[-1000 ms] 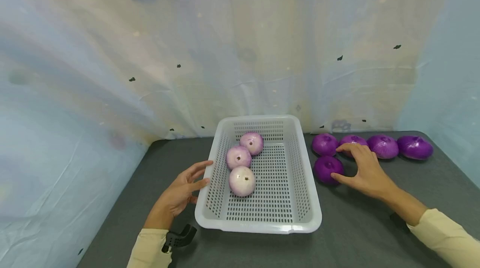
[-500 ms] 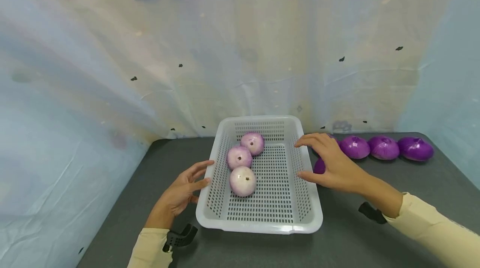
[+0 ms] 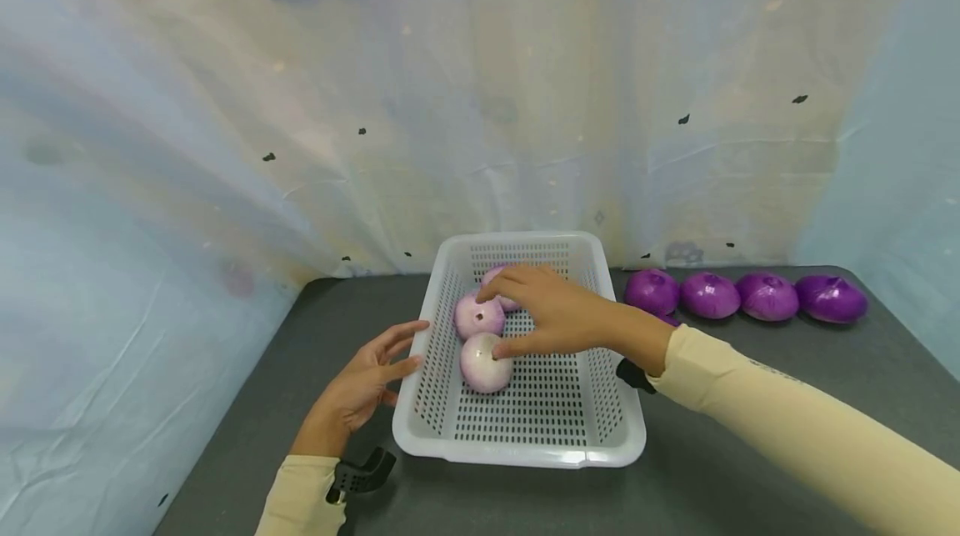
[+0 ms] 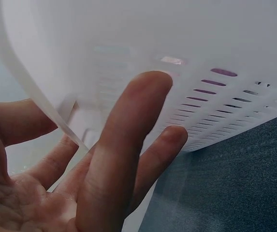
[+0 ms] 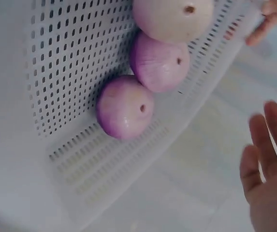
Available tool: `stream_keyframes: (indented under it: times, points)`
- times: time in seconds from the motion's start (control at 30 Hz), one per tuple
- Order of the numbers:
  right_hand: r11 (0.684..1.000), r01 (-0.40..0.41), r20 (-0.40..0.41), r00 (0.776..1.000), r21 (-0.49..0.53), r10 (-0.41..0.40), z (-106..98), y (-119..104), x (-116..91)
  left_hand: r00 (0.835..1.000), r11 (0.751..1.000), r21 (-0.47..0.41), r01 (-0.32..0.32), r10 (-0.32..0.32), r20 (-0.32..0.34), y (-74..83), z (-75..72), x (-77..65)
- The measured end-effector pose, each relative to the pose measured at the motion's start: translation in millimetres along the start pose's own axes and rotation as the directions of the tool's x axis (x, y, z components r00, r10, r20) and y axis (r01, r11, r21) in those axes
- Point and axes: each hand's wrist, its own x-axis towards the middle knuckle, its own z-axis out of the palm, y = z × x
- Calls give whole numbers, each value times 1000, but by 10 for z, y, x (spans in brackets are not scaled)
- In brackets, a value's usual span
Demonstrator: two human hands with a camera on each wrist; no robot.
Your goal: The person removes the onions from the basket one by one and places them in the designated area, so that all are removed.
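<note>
Spread wide and holding nothing, the right hand (image 3: 553,316) is hovering over three pale onions (image 3: 472,321), which are sitting between eight and twelve o'clock inside the white basket (image 3: 517,454). Loosely extended, the left hand (image 3: 358,382) is touching the basket at nine o'clock. Outside, between two and three o'clock, purple onions (image 3: 709,295) are lying in a row.

No Readable Lettering

No text, brand, number or sign can be read in any view. At four o'clock in the head view, a small dark marking (image 3: 775,372) runs along the right sleeve (image 3: 810,432), too tiny to make out.
</note>
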Motion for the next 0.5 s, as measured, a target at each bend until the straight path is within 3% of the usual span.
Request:
stream_keyframes:
  times: [0.17,0.5]
  points:
    - [996,11,166,986,-90,4,166,-22,210,1000,1000,11,7,-7,-8,-7,1,2]
    - [984,-47,294,951,-172,97,467,50,347,1000,1000,0,8,-8,-21,-3,9,11]
